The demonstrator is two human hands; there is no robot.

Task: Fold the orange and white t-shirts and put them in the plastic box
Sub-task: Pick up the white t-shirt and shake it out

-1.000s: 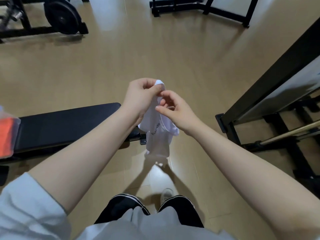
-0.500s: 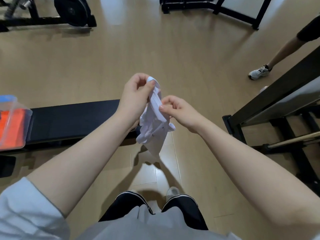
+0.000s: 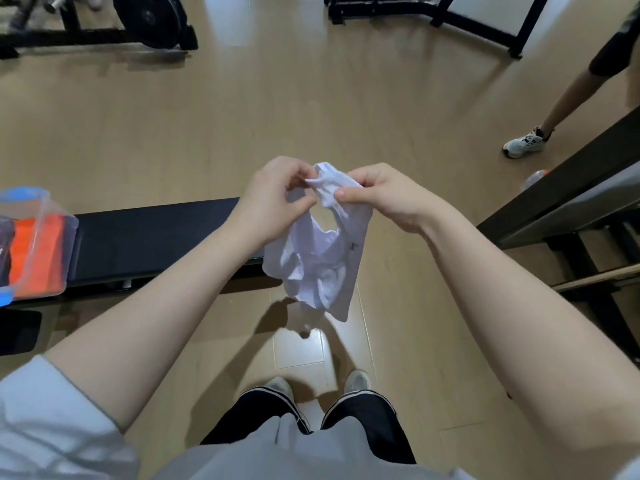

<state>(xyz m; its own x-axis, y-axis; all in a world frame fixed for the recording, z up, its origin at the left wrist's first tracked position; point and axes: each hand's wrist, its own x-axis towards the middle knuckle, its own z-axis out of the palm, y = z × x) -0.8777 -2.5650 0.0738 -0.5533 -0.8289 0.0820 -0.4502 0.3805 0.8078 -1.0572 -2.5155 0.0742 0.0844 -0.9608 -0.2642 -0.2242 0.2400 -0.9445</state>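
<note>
White t-shirt (image 3: 322, 261), crumpled and unfolded, hangs in mid-air at frame centre; orange t-shirt (image 3: 38, 251) lies folded inside the clear plastic box (image 3: 65, 237) at 9 o'clock

Gym, weight bench (image 3: 156, 237), plate rack (image 3: 149, 19)

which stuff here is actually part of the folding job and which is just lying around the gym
Part of the job:
white t-shirt, held up in the left hand and right hand
orange t-shirt, already in the plastic box
black bench under the box

Just lying about:
weight plate
black rack frames
another person's shoe
</note>
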